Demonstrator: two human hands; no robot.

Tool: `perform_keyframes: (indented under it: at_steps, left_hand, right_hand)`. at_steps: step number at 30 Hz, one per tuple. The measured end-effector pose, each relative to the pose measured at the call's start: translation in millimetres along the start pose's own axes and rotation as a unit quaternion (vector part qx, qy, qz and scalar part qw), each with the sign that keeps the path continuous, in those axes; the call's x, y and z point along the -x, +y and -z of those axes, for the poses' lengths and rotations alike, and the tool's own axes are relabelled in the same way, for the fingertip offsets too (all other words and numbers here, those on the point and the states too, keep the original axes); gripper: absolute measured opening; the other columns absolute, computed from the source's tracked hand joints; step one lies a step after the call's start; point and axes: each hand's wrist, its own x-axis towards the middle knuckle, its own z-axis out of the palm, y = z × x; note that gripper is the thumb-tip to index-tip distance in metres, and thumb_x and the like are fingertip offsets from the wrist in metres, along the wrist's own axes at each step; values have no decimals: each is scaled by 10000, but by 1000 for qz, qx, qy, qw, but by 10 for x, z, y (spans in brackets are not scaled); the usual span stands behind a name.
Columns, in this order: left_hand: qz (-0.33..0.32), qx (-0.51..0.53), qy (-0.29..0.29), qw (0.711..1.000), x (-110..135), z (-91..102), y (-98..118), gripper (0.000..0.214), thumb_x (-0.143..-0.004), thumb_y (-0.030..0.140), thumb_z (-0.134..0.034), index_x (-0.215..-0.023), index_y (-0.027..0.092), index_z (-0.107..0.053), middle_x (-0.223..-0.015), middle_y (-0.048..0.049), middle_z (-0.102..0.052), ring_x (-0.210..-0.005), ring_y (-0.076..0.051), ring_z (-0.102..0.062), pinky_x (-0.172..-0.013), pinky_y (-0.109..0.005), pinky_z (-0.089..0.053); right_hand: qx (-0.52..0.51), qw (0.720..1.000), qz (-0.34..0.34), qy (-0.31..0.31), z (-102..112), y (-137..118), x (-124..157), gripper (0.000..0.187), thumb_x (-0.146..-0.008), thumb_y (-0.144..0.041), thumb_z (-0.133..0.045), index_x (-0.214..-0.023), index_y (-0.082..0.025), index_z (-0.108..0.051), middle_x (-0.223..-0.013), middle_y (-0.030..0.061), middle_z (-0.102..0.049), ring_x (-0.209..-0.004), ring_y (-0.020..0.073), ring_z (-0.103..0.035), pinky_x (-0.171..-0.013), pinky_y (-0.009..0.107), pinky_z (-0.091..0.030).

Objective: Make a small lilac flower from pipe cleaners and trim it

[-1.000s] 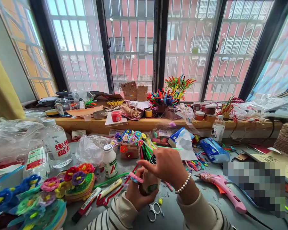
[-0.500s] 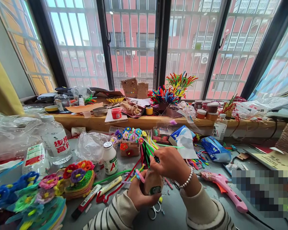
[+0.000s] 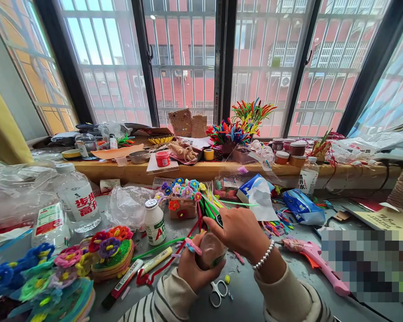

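Note:
My left hand (image 3: 192, 268) is wrapped round a small brown bottle-shaped object (image 3: 211, 250) just above the grey table (image 3: 248, 299). A pink pipe-cleaner piece (image 3: 191, 246) sticks out over its fingers. My right hand (image 3: 239, 230), with a pearl bracelet at the wrist, reaches over the top of that object with its fingers pinched there. What the pinch holds is hidden. A bundle of green and yellow pipe cleaners (image 3: 210, 203) stands right behind the hands. Small scissors (image 3: 217, 293) lie below them.
A pink glue gun (image 3: 314, 261) lies to the right. At left are felt flowers (image 3: 109, 246), a small white bottle (image 3: 154, 222), plastic water bottles (image 3: 77, 199) and a glue stick (image 3: 156, 260). A tissue pack (image 3: 255, 192) and a cluttered wooden sill (image 3: 201, 170) lie behind.
My right hand has drawn back from the pipe-cleaner bundle and settled on top of the brown object. My left hand has kept hold of it and lifted it slightly.

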Motion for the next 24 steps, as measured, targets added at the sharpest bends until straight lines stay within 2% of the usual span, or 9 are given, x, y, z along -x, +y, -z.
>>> perform_keyframes:
  at_steps: [4, 7, 11, 17, 20, 24]
  left_hand:
    - [-5, -12, -27, 1000, 1, 40, 56, 435, -497, 257, -623, -903, 154, -506, -837, -63, -603, -765, -217, -564, -692, -345, -462]
    - [-16, -66, -44, 997, 0, 93, 121, 341, -497, 272, -624, -806, 159, -534, -745, -43, -591, -684, -195, -555, -637, -328, -464]
    - [-36, -81, -73, 993, -15, 147, 144, 353, -501, 285, -623, -818, 153, -540, -757, -54, -585, -707, -200, -543, -659, -328, -449]
    - [-11, -36, -109, 993, -29, 161, 129, 333, -505, 279, -621, -801, 149, -542, -774, -51, -575, -728, -200, -533, -687, -315, -427]
    - [38, 17, -108, 993, 0, 128, 117, 308, -483, 272, -623, -742, 134, -530, -661, -22, -556, -625, -171, -520, -580, -276, -427]
    - [74, 134, -179, 972, 32, 72, 105, 355, -500, 261, -608, -811, 116, -518, -635, -17, -549, -567, -142, -503, -515, -238, -410]
  right_hand:
    - [20, 999, 47, 15, -45, 51, -30, 449, -811, -365, -267, -561, -145, -568, -519, 62, -601, -489, 146, -543, -428, 239, -193]
    - [22, 997, 68, 15, -67, 67, -38, 441, -801, -365, -278, -552, -142, -566, -507, 56, -596, -470, 130, -525, -429, 246, -158]
    - [24, 996, 80, 24, -75, 66, -33, 432, -795, -363, -285, -553, -141, -566, -495, 55, -585, -463, 124, -508, -435, 255, -134]
    - [10, 995, 94, 35, -115, 96, -37, 422, -786, -362, -295, -538, -144, -556, -475, 48, -562, -457, 119, -477, -444, 257, -129]
    - [-12, 993, 106, 43, -140, 114, -40, 402, -781, -348, -306, -530, -144, -544, -469, 36, -544, -456, 114, -461, -450, 255, -141]
    - [-71, 986, 147, 39, -138, 124, -49, 322, -774, -310, -333, -575, -164, -539, -498, 9, -536, -489, 111, -457, -472, 240, -184]
